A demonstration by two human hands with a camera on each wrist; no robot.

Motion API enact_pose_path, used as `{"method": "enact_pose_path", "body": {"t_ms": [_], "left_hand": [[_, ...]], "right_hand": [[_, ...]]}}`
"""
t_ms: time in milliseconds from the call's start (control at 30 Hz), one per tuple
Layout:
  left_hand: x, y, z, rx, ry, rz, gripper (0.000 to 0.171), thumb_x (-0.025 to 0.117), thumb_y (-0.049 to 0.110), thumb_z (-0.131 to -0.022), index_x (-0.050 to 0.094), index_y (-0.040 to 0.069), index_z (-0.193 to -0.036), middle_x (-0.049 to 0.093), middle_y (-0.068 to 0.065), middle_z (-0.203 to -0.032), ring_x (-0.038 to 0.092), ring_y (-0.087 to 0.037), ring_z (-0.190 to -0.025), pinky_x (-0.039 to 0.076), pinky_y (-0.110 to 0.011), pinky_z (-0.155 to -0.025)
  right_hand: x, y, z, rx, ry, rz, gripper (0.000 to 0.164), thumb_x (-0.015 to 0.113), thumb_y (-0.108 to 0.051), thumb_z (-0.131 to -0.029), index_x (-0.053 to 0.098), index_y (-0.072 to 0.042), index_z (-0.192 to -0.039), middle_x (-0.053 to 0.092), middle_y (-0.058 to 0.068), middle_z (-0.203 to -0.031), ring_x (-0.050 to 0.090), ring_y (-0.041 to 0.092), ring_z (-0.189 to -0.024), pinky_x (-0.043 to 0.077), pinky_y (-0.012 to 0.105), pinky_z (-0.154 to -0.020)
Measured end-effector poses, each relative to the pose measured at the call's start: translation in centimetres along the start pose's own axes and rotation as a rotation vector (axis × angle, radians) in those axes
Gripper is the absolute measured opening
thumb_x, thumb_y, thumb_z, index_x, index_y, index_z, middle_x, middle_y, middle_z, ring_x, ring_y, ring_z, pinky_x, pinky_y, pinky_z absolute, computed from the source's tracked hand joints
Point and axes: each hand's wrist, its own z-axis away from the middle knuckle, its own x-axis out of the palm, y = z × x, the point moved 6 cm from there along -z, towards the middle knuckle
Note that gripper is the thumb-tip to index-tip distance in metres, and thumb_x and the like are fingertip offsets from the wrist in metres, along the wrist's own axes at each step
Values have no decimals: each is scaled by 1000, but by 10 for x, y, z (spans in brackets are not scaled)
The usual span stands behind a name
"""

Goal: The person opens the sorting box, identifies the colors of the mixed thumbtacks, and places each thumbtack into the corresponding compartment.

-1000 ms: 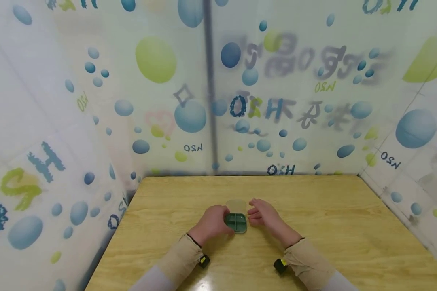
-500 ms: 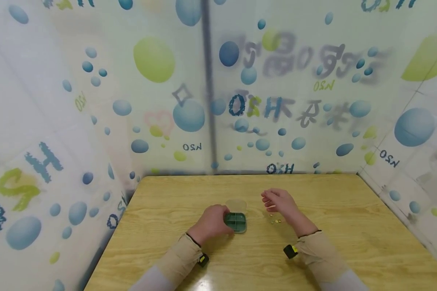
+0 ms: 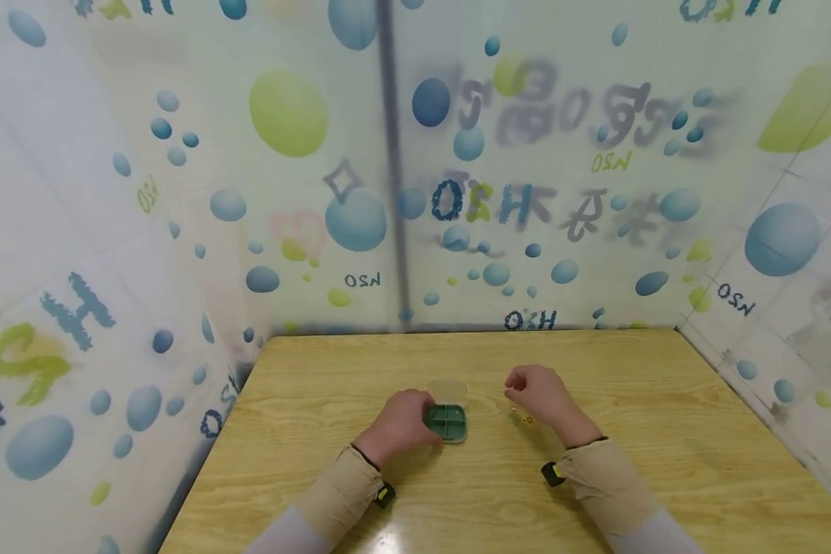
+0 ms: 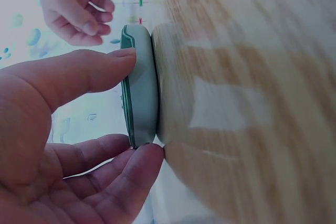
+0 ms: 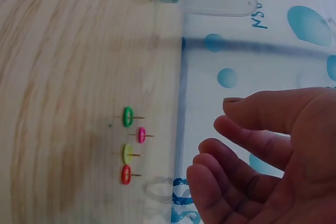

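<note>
My left hand (image 3: 403, 422) grips a small green compartment box (image 3: 446, 424) by its sides, thumb on one edge and fingertips on the opposite one. The box stands on the table with its clear lid (image 3: 447, 392) swung back. In the left wrist view the pale wall of the box (image 4: 144, 87) shows between thumb and fingers. My right hand (image 3: 542, 394) hovers above several thumbtacks (image 3: 522, 419), its fingers loosely bent and nothing between them. Seen from the right wrist, a green thumbtack (image 5: 128, 117), a pink one (image 5: 142, 135), a yellow one (image 5: 127, 153) and a red one (image 5: 126, 174) stand points up.
The wooden table (image 3: 318, 377) reaches back to a patterned curtain (image 3: 305, 231) with blue and green dots. More of this sheeting hangs on the left and right sides. The box lies to the left of the thumbtacks.
My right hand has moved right, away from the box, to above the thumbtacks, and its fingers have lowered and bent more. My left hand keeps its grip on the box.
</note>
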Motion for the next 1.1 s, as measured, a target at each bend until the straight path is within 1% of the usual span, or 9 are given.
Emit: {"method": "enact_pose_path", "body": {"t_ms": [100,200,267,400,600,733,867,967,1100], "left_hand": [[0,0,0,-1,-1,-5,51,98,26,-71,76,5,-112,73,-4,-99,61,-13,-84,55,-33,-78],[1,0,0,-5,-4,-4,52,98,26,-71,76,6,-113,74,-5,-100,62,-14,-85,55,-34,-79],[1,-1,0,-6,-4,2,52,98,26,-71,76,5,-114,74,-5,-101,62,-14,-85,55,-34,-79],[1,-1,1,-9,-7,12,52,98,25,-72,76,5,-114,74,-6,-102,62,-14,-85,55,-34,-78],[1,1,2,-11,-15,17,53,98,25,-73,75,4,-117,73,-7,-103,62,-15,-86,55,-35,-78],[-1,2,2,-13,-12,8,52,98,25,-73,76,4,-115,73,-6,-102,62,-15,-85,54,-35,-78],[-1,3,2,-11,-9,6,51,98,25,-73,76,5,-114,74,-6,-101,61,-15,-84,54,-35,-77],[-1,3,2,-15,-10,10,53,98,24,-73,76,4,-117,74,-7,-103,63,-16,-87,55,-36,-79],[-1,3,3,-20,-12,4,55,97,25,-74,75,3,-119,75,-8,-106,65,-18,-89,56,-37,-80]], "right_hand": [[3,1,0,-7,-5,32,5,74,-11,-98,76,-7,-101,71,6,-93,61,15,-66,56,40,-72],[6,3,1,11,-14,37,7,74,-9,-96,75,-6,-102,70,8,-93,59,15,-55,55,38,-67],[8,5,1,22,-21,41,8,74,-8,-95,75,-5,-102,69,9,-93,59,15,-54,54,35,-63],[10,7,2,48,-36,44,9,74,-6,-93,75,-4,-102,68,10,-94,59,16,-57,52,32,-58],[13,12,0,70,-53,57,6,73,-5,-93,75,-5,-99,67,8,-90,59,17,-61,52,32,-58],[15,12,-2,40,-51,92,3,73,-5,-92,75,-6,-92,69,6,-86,59,18,-65,52,35,-61],[17,11,-3,-7,-36,134,8,73,-2,-90,76,-9,-87,71,5,-85,61,19,-72,55,40,-67],[18,11,-3,-16,-27,145,10,74,-1,-89,77,-11,-86,72,4,-85,62,19,-76,56,42,-71],[17,10,-3,-21,-20,141,11,75,0,-88,77,-10,-85,73,5,-85,63,20,-76,57,43,-72]]}}
